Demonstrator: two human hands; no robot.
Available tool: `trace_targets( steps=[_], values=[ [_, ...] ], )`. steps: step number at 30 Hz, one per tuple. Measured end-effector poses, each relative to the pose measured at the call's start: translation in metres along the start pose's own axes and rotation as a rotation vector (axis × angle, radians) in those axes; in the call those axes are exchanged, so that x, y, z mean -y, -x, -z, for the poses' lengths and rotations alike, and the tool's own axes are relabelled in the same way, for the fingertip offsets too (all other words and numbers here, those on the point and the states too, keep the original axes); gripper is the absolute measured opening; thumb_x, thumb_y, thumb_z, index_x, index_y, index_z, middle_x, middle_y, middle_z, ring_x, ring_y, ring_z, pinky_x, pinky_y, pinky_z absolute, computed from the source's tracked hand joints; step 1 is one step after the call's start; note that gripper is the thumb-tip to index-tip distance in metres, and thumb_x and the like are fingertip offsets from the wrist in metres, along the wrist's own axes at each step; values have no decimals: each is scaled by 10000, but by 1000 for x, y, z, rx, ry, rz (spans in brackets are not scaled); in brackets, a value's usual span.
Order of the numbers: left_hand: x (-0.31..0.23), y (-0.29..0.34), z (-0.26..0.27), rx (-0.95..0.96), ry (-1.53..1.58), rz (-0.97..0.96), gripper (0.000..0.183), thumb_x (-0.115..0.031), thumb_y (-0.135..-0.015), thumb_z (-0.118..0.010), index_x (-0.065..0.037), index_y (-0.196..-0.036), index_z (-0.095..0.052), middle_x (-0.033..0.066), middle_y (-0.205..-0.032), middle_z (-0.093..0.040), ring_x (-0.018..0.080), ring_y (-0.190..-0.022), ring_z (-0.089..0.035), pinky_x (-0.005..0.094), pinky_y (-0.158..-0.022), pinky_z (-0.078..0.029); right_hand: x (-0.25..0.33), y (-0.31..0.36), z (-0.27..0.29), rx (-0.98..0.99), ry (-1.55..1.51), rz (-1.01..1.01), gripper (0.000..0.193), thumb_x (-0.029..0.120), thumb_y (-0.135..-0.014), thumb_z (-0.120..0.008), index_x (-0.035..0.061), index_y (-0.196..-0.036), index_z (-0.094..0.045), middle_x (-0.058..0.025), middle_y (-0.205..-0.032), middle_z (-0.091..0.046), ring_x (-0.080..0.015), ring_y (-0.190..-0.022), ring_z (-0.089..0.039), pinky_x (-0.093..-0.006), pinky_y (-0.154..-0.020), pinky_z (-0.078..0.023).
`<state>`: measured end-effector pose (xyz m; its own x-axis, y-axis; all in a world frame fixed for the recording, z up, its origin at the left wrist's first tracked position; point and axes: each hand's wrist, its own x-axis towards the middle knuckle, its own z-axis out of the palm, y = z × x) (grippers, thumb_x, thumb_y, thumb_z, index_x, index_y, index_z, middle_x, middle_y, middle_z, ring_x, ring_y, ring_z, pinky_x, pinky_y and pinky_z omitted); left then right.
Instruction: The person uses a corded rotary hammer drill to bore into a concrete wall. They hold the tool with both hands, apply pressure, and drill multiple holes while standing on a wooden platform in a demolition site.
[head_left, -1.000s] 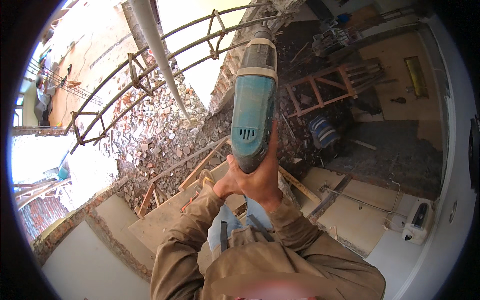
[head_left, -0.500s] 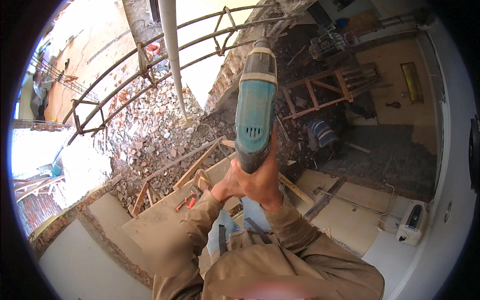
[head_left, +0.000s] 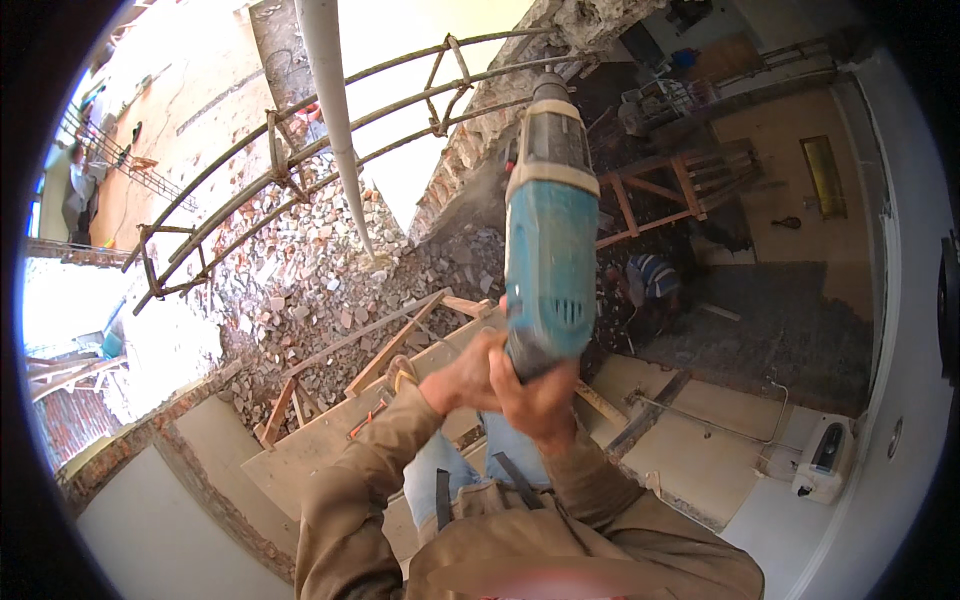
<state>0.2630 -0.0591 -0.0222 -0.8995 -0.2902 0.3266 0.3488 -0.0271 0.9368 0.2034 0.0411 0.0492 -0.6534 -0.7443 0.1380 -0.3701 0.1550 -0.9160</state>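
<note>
I hold a teal and grey power drill (head_left: 548, 230) upright in the middle of the view, its nose against a broken brick wall edge (head_left: 470, 150). My left hand (head_left: 462, 375) and my right hand (head_left: 540, 395) both clasp its handle from below. Dust hangs around the tip of the drill. My brown sleeves rise from the lower edge.
A rusty metal railing (head_left: 300, 160) and a white pipe (head_left: 330, 100) cross the upper left above a heap of brick rubble (head_left: 300, 290). Wooden boards (head_left: 370, 350) lie below. Another person in a striped shirt (head_left: 650, 280) crouches at right near a wooden frame (head_left: 680, 190). A white box (head_left: 822, 460) sits lower right.
The view has shifted, so the drill and both hands sit a little lower and further right in the picture. The grip on the handle is unchanged.
</note>
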Motion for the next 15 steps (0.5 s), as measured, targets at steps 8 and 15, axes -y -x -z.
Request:
trace_targets(
  steps=[8, 15],
  values=[
    [35, -19, -19, -210, 121, -15, 525, -207, -700, -796, -32, -1169, -638, 168, -1072, -690, 273, -1029, -663, 407, -903, -506, -4, -26, -12, 17, 242, 82, 1067, 80, -782, -727, -72, -1545, 3, -356, -1325, -496, -480, -1193, -572, -506, -999, -469],
    [55, -15, -32, -233, 81, 3, 516, -206, -699, -796, -32, -1160, -644, 170, -1079, -686, 277, -1031, -660, 407, -906, -503, 11, -41, -10, 132, 417, 38, 1086, 19, -744, -718, -47, -1550, 6, -417, -1297, -508, -523, -1147, -598, -504, -952, -529]
  ],
)
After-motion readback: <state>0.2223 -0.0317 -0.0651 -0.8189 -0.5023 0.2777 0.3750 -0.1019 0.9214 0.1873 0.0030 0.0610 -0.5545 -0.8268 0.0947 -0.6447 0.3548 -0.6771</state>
